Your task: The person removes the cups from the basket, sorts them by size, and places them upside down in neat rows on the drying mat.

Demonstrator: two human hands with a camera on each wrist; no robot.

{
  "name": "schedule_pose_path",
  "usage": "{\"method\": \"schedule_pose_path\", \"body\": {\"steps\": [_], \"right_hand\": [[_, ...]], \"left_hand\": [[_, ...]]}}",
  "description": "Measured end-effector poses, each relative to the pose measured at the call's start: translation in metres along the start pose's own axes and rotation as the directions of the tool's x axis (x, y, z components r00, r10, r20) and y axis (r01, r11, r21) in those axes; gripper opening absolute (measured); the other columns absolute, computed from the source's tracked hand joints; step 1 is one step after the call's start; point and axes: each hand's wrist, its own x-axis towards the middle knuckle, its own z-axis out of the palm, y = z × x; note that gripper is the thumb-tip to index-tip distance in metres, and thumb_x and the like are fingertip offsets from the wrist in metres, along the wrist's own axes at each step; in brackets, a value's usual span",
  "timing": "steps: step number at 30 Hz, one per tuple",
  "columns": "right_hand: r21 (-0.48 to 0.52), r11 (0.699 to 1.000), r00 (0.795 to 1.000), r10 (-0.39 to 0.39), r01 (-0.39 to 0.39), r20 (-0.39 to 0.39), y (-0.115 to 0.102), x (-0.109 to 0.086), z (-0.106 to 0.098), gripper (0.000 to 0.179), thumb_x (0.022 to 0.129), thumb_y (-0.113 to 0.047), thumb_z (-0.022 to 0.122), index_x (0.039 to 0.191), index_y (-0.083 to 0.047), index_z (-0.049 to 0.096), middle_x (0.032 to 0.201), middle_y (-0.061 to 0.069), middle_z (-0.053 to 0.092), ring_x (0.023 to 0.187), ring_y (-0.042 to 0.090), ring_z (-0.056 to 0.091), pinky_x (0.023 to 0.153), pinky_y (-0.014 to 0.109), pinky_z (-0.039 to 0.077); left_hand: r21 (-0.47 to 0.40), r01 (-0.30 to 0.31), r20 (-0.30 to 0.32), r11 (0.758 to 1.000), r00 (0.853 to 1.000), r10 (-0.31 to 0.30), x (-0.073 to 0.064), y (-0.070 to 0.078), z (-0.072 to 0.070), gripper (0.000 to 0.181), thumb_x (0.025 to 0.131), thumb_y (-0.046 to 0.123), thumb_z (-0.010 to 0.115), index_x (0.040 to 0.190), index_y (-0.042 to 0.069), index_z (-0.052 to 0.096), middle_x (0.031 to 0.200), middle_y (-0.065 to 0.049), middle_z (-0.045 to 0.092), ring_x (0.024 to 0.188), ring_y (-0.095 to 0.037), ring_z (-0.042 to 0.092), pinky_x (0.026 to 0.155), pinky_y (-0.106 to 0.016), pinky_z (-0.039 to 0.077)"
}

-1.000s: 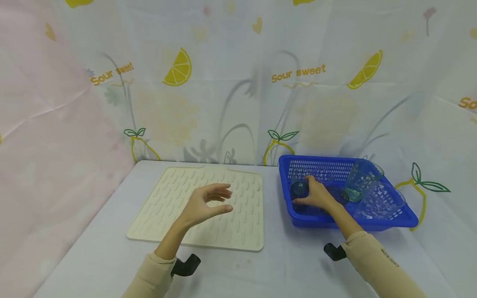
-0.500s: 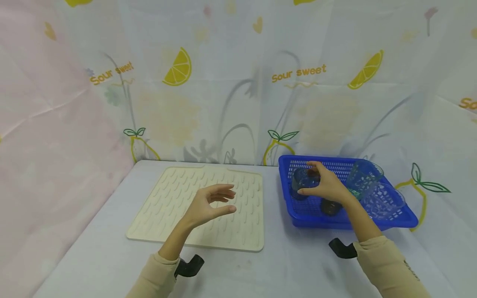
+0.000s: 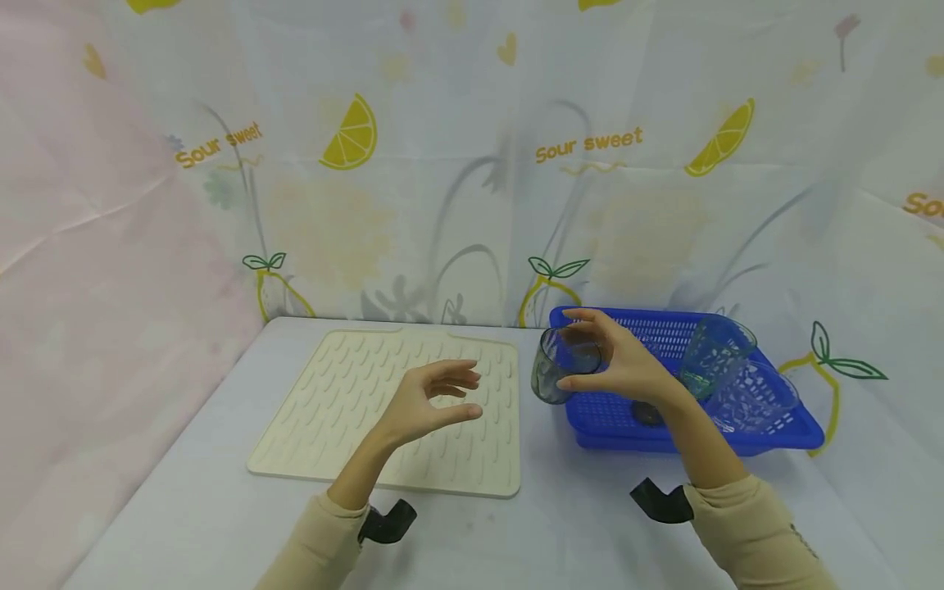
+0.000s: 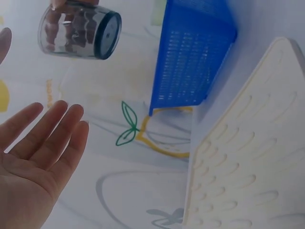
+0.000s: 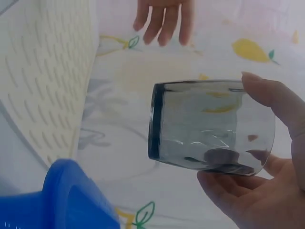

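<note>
The right hand (image 3: 627,365), right of centre in the head frame, pinches a smoky drinking glass (image 3: 549,373) between thumb and fingers, near its mouth. The glass is held in the air, overlapping the left end of the blue basket (image 3: 737,447) in this view; the right wrist frame shows its thick dark base pointing left. I judge it stiff and fragile, rather light, with a smooth wall which could slip, more so if wet; a hold around the sides, lower toward the heavy base, would be steadier than at the thin rim. The left hand (image 3: 424,406), near the centre, has relaxed fingers and holds nothing, above the cream ribbed mat (image 3: 317,418). Inside the basket, a greenish glass (image 3: 711,348) and a clear glass (image 3: 760,397) lean at the right; a dark object (image 3: 646,412) is partly hidden. The mat and basket lie on a white worktop (image 3: 516,541), and lemon-printed cloth (image 3: 442,98) hangs behind.
</note>
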Motion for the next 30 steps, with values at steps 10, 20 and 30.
{"method": "schedule_pose_path", "body": {"steps": [10, 20, 30], "right_hand": [[0.051, 0.986, 0.983, -0.163, 0.159, 0.084, -0.023, 0.013, 0.024, 0.084, 0.072, -0.007, 0.082, 0.139, 0.003, 0.033, 0.129, 0.021, 0.049, 0.121, 0.036, 0.048, 0.097, 0.046, 0.046], [0.092, 0.973, 0.965, -0.224, 0.213, 0.135, -0.035, 0.017, 0.038, 0.079, 0.073, -0.012, 0.081, 0.136, 0.004, 0.036, 0.127, 0.020, 0.051, 0.120, 0.036, 0.049, 0.095, 0.044, 0.048], [0.133, 0.966, 0.963, -0.238, 0.221, 0.125, -0.042, 0.016, 0.047, 0.081, 0.071, -0.010, 0.083, 0.136, 0.005, 0.037, 0.129, 0.023, 0.050, 0.121, 0.033, 0.049, 0.098, 0.037, 0.047]], "left_hand": [[-0.040, 0.004, 0.024, 0.999, 1.000, -0.003, 0.007, 0.004, 0.010, 0.066, 0.077, 0.032, 0.079, 0.128, -0.001, 0.055, 0.117, -0.017, 0.063, 0.105, -0.030, 0.062, 0.088, -0.036, 0.053], [-0.099, 0.018, 0.100, 0.995, 0.995, -0.008, 0.013, 0.007, 0.018, 0.054, 0.076, 0.013, 0.078, 0.122, -0.004, 0.057, 0.117, -0.019, 0.063, 0.102, -0.022, 0.063, 0.089, -0.035, 0.053], [-0.132, 0.013, 0.119, 0.991, 0.993, 0.002, 0.012, 0.010, 0.020, 0.070, 0.074, 0.036, 0.080, 0.125, -0.004, 0.054, 0.123, -0.017, 0.060, 0.109, -0.026, 0.061, 0.095, -0.032, 0.050]]}}
